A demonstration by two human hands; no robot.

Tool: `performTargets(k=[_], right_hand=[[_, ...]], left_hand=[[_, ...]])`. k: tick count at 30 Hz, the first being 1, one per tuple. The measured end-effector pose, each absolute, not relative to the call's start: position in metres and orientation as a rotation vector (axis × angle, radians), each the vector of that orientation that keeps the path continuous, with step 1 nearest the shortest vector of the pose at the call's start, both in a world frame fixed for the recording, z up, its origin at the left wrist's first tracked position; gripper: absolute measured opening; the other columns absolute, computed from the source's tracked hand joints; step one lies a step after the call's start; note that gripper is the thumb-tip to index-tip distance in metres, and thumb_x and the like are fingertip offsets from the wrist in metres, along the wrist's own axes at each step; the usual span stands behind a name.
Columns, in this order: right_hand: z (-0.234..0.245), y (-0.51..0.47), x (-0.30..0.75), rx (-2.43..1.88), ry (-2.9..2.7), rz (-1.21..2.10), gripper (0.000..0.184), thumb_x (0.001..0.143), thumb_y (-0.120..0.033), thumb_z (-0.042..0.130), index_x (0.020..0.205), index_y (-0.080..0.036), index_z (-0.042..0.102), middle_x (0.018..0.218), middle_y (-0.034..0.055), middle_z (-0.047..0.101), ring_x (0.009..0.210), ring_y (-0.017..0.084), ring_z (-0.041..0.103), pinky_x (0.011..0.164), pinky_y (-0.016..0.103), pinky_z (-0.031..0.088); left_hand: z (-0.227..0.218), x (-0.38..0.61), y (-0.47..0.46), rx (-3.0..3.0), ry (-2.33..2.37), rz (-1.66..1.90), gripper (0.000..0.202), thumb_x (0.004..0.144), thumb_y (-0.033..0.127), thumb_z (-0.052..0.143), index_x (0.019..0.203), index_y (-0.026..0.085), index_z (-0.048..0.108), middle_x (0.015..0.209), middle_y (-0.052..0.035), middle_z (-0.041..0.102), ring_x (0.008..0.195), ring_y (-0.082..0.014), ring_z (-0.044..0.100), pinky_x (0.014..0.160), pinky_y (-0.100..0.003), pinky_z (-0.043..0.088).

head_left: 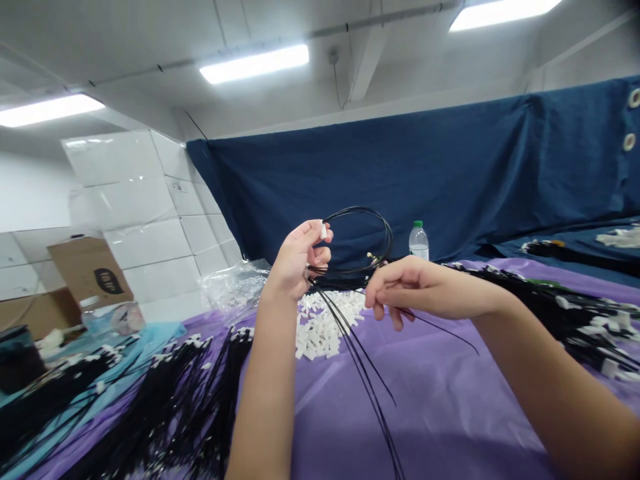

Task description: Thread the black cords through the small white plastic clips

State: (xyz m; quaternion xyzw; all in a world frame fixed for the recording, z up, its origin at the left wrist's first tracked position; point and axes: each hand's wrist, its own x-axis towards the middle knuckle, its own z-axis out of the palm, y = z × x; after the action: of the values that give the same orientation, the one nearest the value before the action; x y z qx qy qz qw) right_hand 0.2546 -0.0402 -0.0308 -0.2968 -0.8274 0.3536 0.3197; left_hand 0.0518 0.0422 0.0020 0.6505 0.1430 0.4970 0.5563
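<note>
My left hand [299, 260] is raised in the middle, its fingers closed around thin black cables [387, 233]. A small white connector piece [323, 231] shows between its thumb and forefinger. The cables arch in a loop towards the right, and several loose ends hang below the hand. To the right, my right hand [415, 287] is bent at the wrist with fingers curled around a thin black cable [445, 331], which sticks out beneath it. Small gold-coloured cable tips [371, 257] lie by its knuckles; its fingertips are partly hidden.
Behind the hands, a pile of small white pieces [320, 330] lies on the purple table cover [420, 400]. Bundles of black cables with white ends [185, 393] lie left, and more cable bundles [575, 313] right. A water bottle [419, 241], clear plastic bag [235, 283] and cardboard box [90, 273] stand behind.
</note>
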Motion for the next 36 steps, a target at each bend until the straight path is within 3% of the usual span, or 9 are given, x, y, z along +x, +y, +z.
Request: performTargets(k=[4, 8, 12, 16, 20, 23, 26, 32, 36], right_hand=[[-0.029, -0.039, 0.267, -0.614, -2.079, 1.009, 0.021, 0.09, -0.032, 0.056, 0.094, -0.014, 0.067, 0.089, 0.0068, 0.068, 0.072, 0.013, 0.068, 0.052, 0.017, 0.049], [-0.029, -0.036, 0.27, -0.605, -1.816, 0.794, 0.02, 0.083, -0.033, 0.066, 0.09, -0.015, 0.069, 0.076, 0.0039, 0.067, 0.056, 0.011, 0.064, 0.048, 0.02, 0.05], [-0.031, -0.029, 0.262, -0.49, -1.548, 0.586, 0.019, 0.086, -0.036, 0.063, 0.086, -0.019, 0.071, 0.068, 0.0007, 0.06, 0.049, 0.007, 0.056, 0.043, 0.02, 0.045], [-0.031, -0.026, 0.253, -0.353, -1.381, 0.407, 0.029, 0.087, -0.049, 0.057, 0.09, -0.023, 0.07, 0.081, 0.0028, 0.06, 0.07, 0.012, 0.061, 0.063, 0.029, 0.056], [-0.031, -0.033, 0.244, -0.424, -1.354, 0.349, 0.041, 0.09, -0.057, 0.046, 0.106, -0.025, 0.066, 0.059, -0.0019, 0.045, 0.06, 0.012, 0.054, 0.065, 0.032, 0.057], [-0.033, -0.038, 0.238, -0.423, -1.395, 0.419, 0.035, 0.092, -0.046, 0.049, 0.112, -0.023, 0.064, 0.048, -0.0065, 0.031, 0.047, 0.01, 0.042, 0.054, 0.029, 0.054], [-0.036, -0.04, 0.236, -0.552, -1.484, 0.362, 0.026, 0.09, -0.033, 0.053, 0.109, -0.02, 0.066, 0.046, -0.0072, 0.036, 0.042, 0.008, 0.04, 0.046, 0.024, 0.047], [-0.041, -0.038, 0.233, -0.848, -1.643, -0.15, 0.021, 0.081, -0.014, 0.051, 0.068, -0.014, 0.067, 0.044, -0.0054, 0.039, 0.042, 0.005, 0.035, 0.044, 0.021, 0.029], [-0.042, -0.037, 0.227, -0.859, -1.684, -0.298, 0.023, 0.076, -0.01, 0.049, 0.057, -0.014, 0.06, 0.045, -0.0057, 0.036, 0.044, 0.004, 0.03, 0.045, 0.02, 0.025]], left_hand=[[0.001, 0.05, 0.045, 1.529, 0.414, 1.219, 0.022, 0.079, 0.033, 0.066, 0.088, 0.017, 0.054, 0.079, 0.0026, 0.047, 0.041, 0.0016, 0.035, 0.033, -0.012, 0.014], [0.0, 0.051, 0.045, 1.536, 0.472, 1.238, 0.022, 0.079, 0.032, 0.067, 0.087, 0.017, 0.053, 0.08, 0.0024, 0.049, 0.041, 0.0013, 0.036, 0.033, -0.013, 0.014], [0.001, 0.053, 0.043, 1.569, 0.52, 1.243, 0.022, 0.079, 0.032, 0.067, 0.086, 0.017, 0.052, 0.081, 0.0024, 0.049, 0.041, 0.0009, 0.037, 0.033, -0.013, 0.014], [0.0, 0.057, 0.042, 1.616, 0.56, 1.227, 0.019, 0.082, 0.032, 0.062, 0.083, 0.017, 0.05, 0.083, 0.0017, 0.05, 0.04, 0.0004, 0.038, 0.033, -0.014, 0.015], [-0.001, 0.059, 0.041, 1.693, 0.521, 1.208, 0.019, 0.084, 0.034, 0.059, 0.082, 0.017, 0.05, 0.082, 0.0012, 0.051, 0.04, -0.0001, 0.037, 0.034, -0.015, 0.016], [-0.002, 0.061, 0.038, 1.729, 0.471, 1.174, 0.021, 0.084, 0.036, 0.06, 0.083, 0.017, 0.051, 0.081, 0.001, 0.051, 0.04, 0.0, 0.037, 0.034, -0.015, 0.016], [-0.001, 0.061, 0.035, 1.726, 0.435, 1.154, 0.02, 0.084, 0.035, 0.06, 0.084, 0.017, 0.051, 0.078, 0.0011, 0.052, 0.04, 0.0001, 0.037, 0.035, -0.015, 0.018], [0.0, 0.062, 0.033, 1.717, 0.383, 1.136, 0.016, 0.083, 0.031, 0.061, 0.085, 0.016, 0.055, 0.072, 0.0009, 0.051, 0.039, -0.0004, 0.036, 0.034, -0.015, 0.018], [-0.001, 0.062, 0.034, 1.694, 0.362, 1.12, 0.015, 0.082, 0.029, 0.062, 0.087, 0.015, 0.057, 0.068, 0.0014, 0.049, 0.039, -0.0012, 0.036, 0.035, -0.015, 0.02]])
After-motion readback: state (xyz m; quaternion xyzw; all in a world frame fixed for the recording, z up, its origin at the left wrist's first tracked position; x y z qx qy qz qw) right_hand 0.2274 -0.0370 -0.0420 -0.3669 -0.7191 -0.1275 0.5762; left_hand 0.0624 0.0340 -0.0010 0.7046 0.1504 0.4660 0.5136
